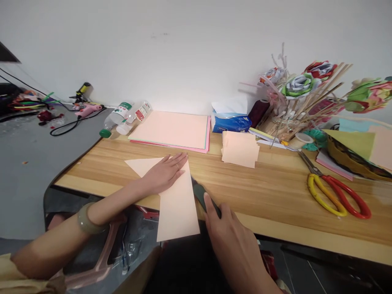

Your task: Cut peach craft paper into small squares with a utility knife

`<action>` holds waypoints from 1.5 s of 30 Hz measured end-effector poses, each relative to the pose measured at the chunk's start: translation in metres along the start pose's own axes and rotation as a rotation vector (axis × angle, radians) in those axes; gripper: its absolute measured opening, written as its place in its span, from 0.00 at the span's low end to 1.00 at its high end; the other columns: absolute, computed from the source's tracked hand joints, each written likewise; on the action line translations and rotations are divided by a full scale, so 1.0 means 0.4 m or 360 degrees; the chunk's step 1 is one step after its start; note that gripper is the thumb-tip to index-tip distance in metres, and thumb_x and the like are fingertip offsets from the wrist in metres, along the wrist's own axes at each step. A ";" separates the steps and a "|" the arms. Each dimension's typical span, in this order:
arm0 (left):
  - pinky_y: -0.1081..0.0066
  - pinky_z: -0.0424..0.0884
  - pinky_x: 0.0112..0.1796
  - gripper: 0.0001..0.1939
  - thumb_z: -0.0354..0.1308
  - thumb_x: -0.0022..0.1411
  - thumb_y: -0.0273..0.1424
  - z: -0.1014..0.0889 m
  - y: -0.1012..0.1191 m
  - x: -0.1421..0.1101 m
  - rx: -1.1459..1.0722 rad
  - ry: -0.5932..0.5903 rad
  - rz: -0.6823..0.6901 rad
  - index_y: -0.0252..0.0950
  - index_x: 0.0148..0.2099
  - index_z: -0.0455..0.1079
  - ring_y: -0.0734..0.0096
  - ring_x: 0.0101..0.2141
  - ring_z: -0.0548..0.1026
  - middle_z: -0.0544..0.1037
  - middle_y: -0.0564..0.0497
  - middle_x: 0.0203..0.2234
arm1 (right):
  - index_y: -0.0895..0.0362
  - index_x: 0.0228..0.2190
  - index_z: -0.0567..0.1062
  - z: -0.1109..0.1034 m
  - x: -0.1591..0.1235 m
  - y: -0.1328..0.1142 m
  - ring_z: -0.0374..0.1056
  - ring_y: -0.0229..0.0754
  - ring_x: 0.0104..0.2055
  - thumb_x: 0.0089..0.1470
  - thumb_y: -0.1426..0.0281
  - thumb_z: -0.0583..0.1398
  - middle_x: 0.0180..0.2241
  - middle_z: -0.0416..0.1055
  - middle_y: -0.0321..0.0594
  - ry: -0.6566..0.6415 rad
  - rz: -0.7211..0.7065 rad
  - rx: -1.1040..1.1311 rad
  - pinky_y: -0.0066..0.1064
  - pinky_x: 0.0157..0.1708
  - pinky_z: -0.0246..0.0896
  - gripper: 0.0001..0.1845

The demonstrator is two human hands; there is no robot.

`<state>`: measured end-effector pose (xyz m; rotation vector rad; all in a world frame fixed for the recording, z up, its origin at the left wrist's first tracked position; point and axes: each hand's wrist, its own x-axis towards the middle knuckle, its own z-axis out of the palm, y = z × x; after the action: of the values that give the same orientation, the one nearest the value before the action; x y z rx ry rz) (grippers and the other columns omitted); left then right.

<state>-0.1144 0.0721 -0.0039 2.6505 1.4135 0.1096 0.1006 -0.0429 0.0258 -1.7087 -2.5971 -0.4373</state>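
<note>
A folded sheet of pale peach paper point(179, 212) lies at the table's front edge, one part hanging over it and a pointed corner reaching left. My left hand point(163, 173) rests flat on the paper near its top fold, fingers stretched out to the right. In my right hand point(231, 230) is a knife point(200, 194) with a dark green handle, gripped with the thumb along it. Its dark blade sits at the paper's right edge and is partly hidden by the paper. Behind them are a stack of larger peach sheets point(174, 128) and a pile of small cut pieces point(240, 149).
Scissors point(333, 192) with yellow and red handles lie on the right. A tissue pack point(231, 122), plastic bottles point(116, 118) and a jar of sticks and paper flowers point(288, 118) stand along the wall. A pink glue gun point(88, 110) is on the grey surface at left.
</note>
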 end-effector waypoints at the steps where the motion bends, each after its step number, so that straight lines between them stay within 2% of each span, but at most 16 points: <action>1: 0.59 0.46 0.59 0.27 0.30 0.70 0.40 -0.001 0.001 -0.001 -0.0003 -0.0003 -0.0001 0.36 0.67 0.39 0.69 0.63 0.44 0.44 0.49 0.64 | 0.58 0.52 0.68 -0.001 0.003 -0.001 0.70 0.39 0.23 0.44 0.83 0.59 0.27 0.70 0.41 -0.0008 0.0004 0.0004 0.24 0.17 0.64 0.32; 10: 0.60 0.45 0.59 0.27 0.29 0.70 0.40 -0.006 0.008 -0.002 0.0026 -0.0009 -0.0003 0.34 0.66 0.40 0.70 0.63 0.43 0.44 0.49 0.64 | 0.57 0.54 0.66 -0.010 0.003 0.006 0.70 0.40 0.24 0.47 0.79 0.60 0.28 0.70 0.42 -0.0119 0.0005 -0.0011 0.25 0.19 0.66 0.31; 15: 0.60 0.45 0.59 0.27 0.28 0.70 0.40 -0.006 0.009 -0.002 0.0031 0.0006 -0.0005 0.35 0.66 0.41 0.69 0.63 0.43 0.45 0.48 0.64 | 0.55 0.55 0.64 -0.017 0.022 0.001 0.70 0.37 0.23 0.48 0.81 0.59 0.30 0.71 0.41 -0.0217 0.0035 -0.0026 0.24 0.18 0.65 0.32; 24: 0.62 0.45 0.60 0.28 0.29 0.70 0.39 -0.002 0.006 0.000 0.0029 -0.0014 -0.0011 0.30 0.66 0.39 0.69 0.63 0.41 0.42 0.45 0.64 | 0.53 0.56 0.63 -0.001 0.048 -0.001 0.71 0.37 0.26 0.55 0.72 0.57 0.32 0.71 0.42 -0.0194 0.0087 -0.0039 0.22 0.19 0.60 0.26; 33: 0.65 0.44 0.60 0.30 0.29 0.70 0.39 0.000 0.006 0.001 -0.0002 0.0018 -0.0008 0.26 0.66 0.37 0.68 0.63 0.42 0.43 0.42 0.64 | 0.54 0.56 0.62 -0.004 0.073 0.000 0.71 0.38 0.30 0.58 0.72 0.53 0.34 0.70 0.44 -0.0240 0.0111 0.0014 0.23 0.21 0.61 0.24; 37: 0.65 0.44 0.60 0.30 0.30 0.70 0.39 -0.002 0.006 0.001 0.0008 0.0017 0.0004 0.24 0.66 0.37 0.66 0.63 0.42 0.43 0.40 0.64 | 0.55 0.58 0.59 -0.008 0.094 0.001 0.71 0.39 0.31 0.57 0.74 0.53 0.35 0.70 0.44 -0.0323 0.0114 0.0033 0.24 0.23 0.63 0.26; 45: 0.63 0.45 0.60 0.29 0.31 0.70 0.39 0.001 0.004 0.001 -0.0068 0.0066 0.0031 0.27 0.66 0.37 0.66 0.63 0.41 0.40 0.41 0.65 | 0.56 0.59 0.56 -0.016 0.123 0.006 0.71 0.41 0.33 0.56 0.78 0.51 0.37 0.69 0.46 -0.0420 0.0078 0.0050 0.26 0.25 0.66 0.29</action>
<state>-0.1130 0.0714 -0.0040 2.6426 1.3815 0.1957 0.0815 0.0008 0.0400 -1.9351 -2.7081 -0.1790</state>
